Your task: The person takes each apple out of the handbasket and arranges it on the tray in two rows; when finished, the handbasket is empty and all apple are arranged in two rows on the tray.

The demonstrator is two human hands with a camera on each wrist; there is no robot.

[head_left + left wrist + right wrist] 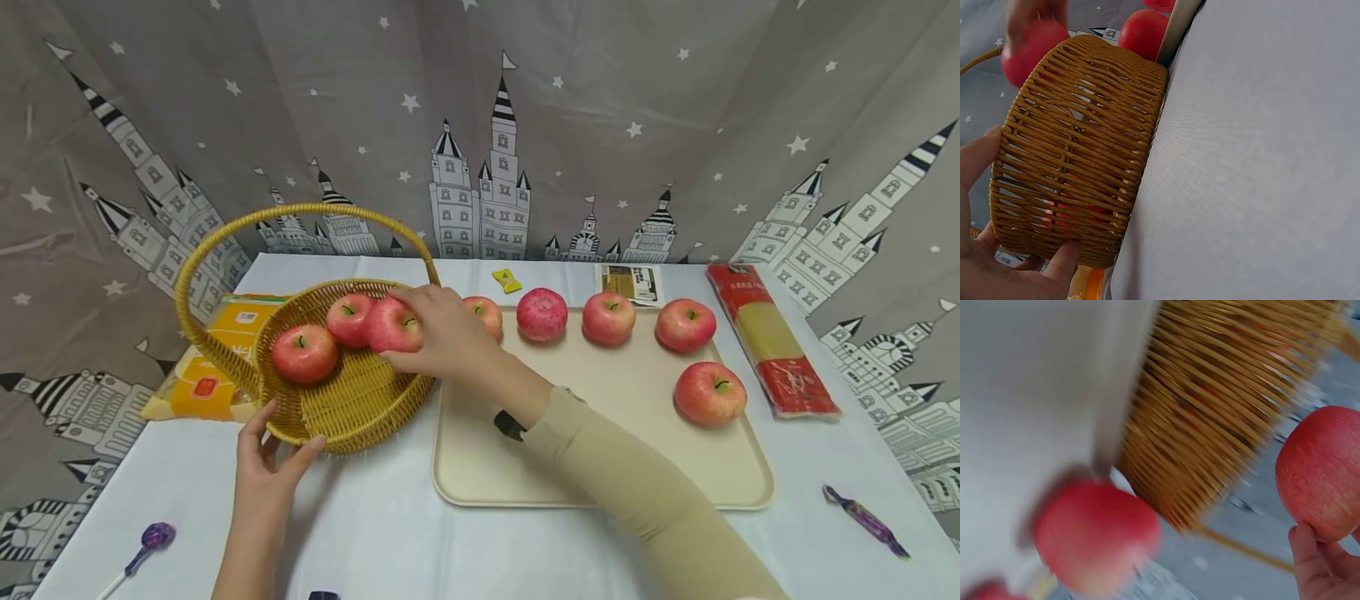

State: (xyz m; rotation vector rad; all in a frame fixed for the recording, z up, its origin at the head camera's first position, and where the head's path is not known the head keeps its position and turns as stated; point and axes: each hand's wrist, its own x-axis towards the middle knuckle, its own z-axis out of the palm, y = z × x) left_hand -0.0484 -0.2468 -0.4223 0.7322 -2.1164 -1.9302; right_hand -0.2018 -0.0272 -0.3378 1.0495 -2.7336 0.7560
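Observation:
My right hand holds a red apple over the right part of a yellow wicker basket. In the right wrist view, the fingers grip this apple outside the woven wall. Two other apples lie in the basket, one at the left and one at the back. At the basket's near left side, my left hand grips the rim and wall, its thumb on the rim in the left wrist view. The basket's tall handle arches toward the back.
Right of the basket, a beige tray carries several apples along its back and right side. A yellow-orange packet lies behind the basket's left side. Around them lie a red packet, yellow candy, purple-wrapped candy and a lollipop.

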